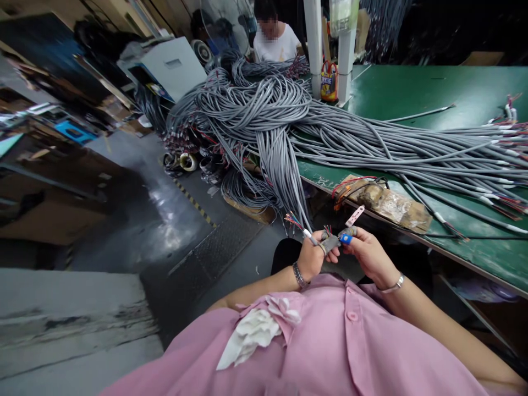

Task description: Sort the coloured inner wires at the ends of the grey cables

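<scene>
My left hand (312, 257) is closed around a grey cable (314, 240) in front of my chest. Thin coloured wires (293, 220) fan out from the cable's white-wrapped end, on the left of the hand. A grey wrapping (330, 243) shows at my left fingers, with a few more short wires above it. My right hand (373, 257) is closed close beside it, pinching a small blue piece (345, 238) with a pale spot; its kind is unclear. Grey wrapping covers a right fingertip.
A large pile of grey cables (251, 102) lies over the green table (396, 91) and hangs off its edge. A tape-wrapped block (388, 203) with a pale tag (355, 216) sits at the table's front edge. Another person (276, 41) sits behind the pile.
</scene>
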The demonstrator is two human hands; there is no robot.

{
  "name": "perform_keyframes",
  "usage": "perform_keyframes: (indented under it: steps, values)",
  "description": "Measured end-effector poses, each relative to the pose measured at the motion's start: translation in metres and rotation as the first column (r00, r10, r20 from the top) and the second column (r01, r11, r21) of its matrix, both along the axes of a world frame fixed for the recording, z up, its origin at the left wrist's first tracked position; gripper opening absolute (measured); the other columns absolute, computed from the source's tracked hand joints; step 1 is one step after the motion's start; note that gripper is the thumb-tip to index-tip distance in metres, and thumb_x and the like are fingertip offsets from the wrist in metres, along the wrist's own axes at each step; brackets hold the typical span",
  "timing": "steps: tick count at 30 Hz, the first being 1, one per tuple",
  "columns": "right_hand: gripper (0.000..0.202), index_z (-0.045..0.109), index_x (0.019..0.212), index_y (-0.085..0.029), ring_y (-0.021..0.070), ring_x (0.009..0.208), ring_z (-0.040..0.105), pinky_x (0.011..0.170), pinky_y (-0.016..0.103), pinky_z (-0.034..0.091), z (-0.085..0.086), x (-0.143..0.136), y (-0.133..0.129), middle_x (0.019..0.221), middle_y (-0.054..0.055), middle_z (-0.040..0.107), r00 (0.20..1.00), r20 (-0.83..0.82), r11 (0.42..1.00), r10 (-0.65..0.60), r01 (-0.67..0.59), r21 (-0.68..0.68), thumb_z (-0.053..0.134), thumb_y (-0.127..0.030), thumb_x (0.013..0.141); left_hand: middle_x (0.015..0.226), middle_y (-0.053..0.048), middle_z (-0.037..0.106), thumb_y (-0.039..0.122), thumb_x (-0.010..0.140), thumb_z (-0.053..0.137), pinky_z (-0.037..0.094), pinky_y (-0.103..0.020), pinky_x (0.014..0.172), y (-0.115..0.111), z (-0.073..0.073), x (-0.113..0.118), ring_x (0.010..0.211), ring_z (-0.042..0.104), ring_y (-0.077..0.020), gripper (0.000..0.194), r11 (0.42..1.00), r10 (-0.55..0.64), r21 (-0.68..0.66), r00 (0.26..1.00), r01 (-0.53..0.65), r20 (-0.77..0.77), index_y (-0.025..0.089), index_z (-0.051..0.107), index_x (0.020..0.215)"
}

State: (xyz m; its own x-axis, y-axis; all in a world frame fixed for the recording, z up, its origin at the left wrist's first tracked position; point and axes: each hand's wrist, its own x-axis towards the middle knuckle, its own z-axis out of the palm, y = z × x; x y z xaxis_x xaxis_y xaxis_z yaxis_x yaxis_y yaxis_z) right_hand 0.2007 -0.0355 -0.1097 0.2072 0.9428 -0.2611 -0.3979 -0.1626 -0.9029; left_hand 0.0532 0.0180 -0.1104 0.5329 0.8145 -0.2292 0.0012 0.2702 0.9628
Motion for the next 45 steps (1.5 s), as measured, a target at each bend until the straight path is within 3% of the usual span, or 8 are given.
perform_keyframes:
  steps: [6, 11, 13, 23, 30, 37, 41, 45]
  values:
    - [0.014, 0.059, 0.063, -0.019, 0.0103, 0.053, 0.047, 0.055, 0.026, 0.038, -0.001, -0.006, 0.000, 0.058, -0.003, 0.053, 0.982, -0.187, 0.999, -0.036, 0.033, -0.017, 0.071, -0.022, 0.070, 0.061, -0.004, 0.066, 0.051, 0.077, 0.062, 0.038, -0.020, 0.042, -0.001, 0.001, 0.003, 0.044, 0.058, -0.0109, 0.038, 1.000, 0.009, 0.003, 1.000, -0.009, 0.025, 0.014, 0.061, 0.073]
    - [0.013, 0.061, 0.072, -0.020, 0.0114, 0.048, 0.050, 0.051, 0.027, 0.038, 0.000, -0.011, 0.002, 0.059, -0.002, 0.058, 0.969, -0.245, 1.000, -0.001, 0.008, 0.027, 0.071, -0.028, 0.074, 0.058, -0.004, 0.064, 0.050, 0.076, 0.064, 0.038, -0.019, 0.042, 0.003, 0.005, 0.001, 0.043, 0.057, -0.0099, 0.037, 0.979, -0.203, 0.002, 0.978, 0.204, -0.037, 0.013, 0.061, 0.071]
    - [0.015, 0.062, 0.074, -0.019, 0.0116, 0.049, 0.051, 0.052, 0.027, 0.039, 0.000, -0.010, 0.001, 0.062, -0.001, 0.061, 0.976, -0.216, 1.000, 0.021, -0.017, 0.023, 0.072, -0.031, 0.074, 0.059, -0.004, 0.064, 0.048, 0.075, 0.065, 0.039, -0.019, 0.043, 0.004, 0.005, 0.000, 0.043, 0.057, -0.0097, 0.036, 0.971, -0.238, 0.009, 0.970, 0.239, -0.054, 0.012, 0.062, 0.071]
    - [0.016, 0.064, 0.071, -0.019, 0.0102, 0.056, 0.044, 0.055, 0.026, 0.035, -0.001, -0.005, -0.003, 0.065, -0.002, 0.055, 0.997, -0.020, 0.996, -0.073, 0.074, 0.056, 0.075, -0.031, 0.073, 0.051, -0.001, 0.060, 0.048, 0.075, 0.064, 0.031, -0.019, 0.037, 0.003, 0.002, 0.005, 0.037, 0.051, -0.0091, 0.037, 0.994, 0.081, -0.082, 0.994, -0.075, 0.075, 0.014, 0.054, 0.065]
    - [0.012, 0.066, 0.072, -0.020, 0.0119, 0.061, 0.045, 0.059, 0.027, 0.037, -0.002, -0.006, -0.004, 0.067, -0.001, 0.056, 0.995, 0.022, 0.991, -0.097, 0.095, 0.096, 0.074, -0.028, 0.073, 0.051, -0.001, 0.060, 0.044, 0.071, 0.067, 0.031, -0.020, 0.036, 0.002, 0.004, 0.005, 0.036, 0.050, -0.0085, 0.033, 0.989, 0.110, -0.105, 0.989, -0.100, 0.095, 0.014, 0.055, 0.066]
    - [0.018, 0.062, 0.070, -0.020, 0.0094, 0.053, 0.041, 0.056, 0.026, 0.037, -0.004, 0.000, 0.001, 0.058, -0.005, 0.050, 0.981, -0.174, 0.995, -0.081, 0.090, 0.044, 0.076, -0.031, 0.071, 0.052, 0.001, 0.059, 0.046, 0.069, 0.068, 0.034, -0.021, 0.037, 0.000, 0.010, 0.004, 0.036, 0.049, -0.0083, 0.034, 0.989, 0.117, -0.103, 0.987, -0.105, 0.114, 0.015, 0.054, 0.067]
    - [0.028, 0.063, 0.072, -0.020, 0.0103, 0.053, 0.044, 0.055, 0.026, 0.042, -0.007, 0.008, 0.006, 0.063, -0.002, 0.054, 0.934, -0.317, 0.986, -0.166, 0.167, -0.024, 0.069, -0.047, 0.076, 0.052, 0.002, 0.058, 0.045, 0.071, 0.067, 0.032, -0.020, 0.036, -0.001, 0.016, 0.007, 0.036, 0.048, -0.0073, 0.032, 0.984, 0.165, -0.093, 0.971, -0.151, 0.173, 0.016, 0.053, 0.069]
    - [0.049, 0.067, 0.079, -0.020, 0.0124, 0.058, 0.050, 0.058, 0.027, 0.046, -0.003, 0.015, 0.015, 0.073, 0.003, 0.061, 0.943, -0.293, 0.985, -0.160, 0.172, 0.015, 0.053, -0.068, 0.078, 0.053, 0.003, 0.058, 0.045, 0.074, 0.065, 0.033, -0.019, 0.037, -0.003, 0.023, 0.015, 0.037, 0.048, -0.0069, 0.032, 0.981, 0.185, -0.090, 0.959, -0.169, 0.214, 0.016, 0.053, 0.071]
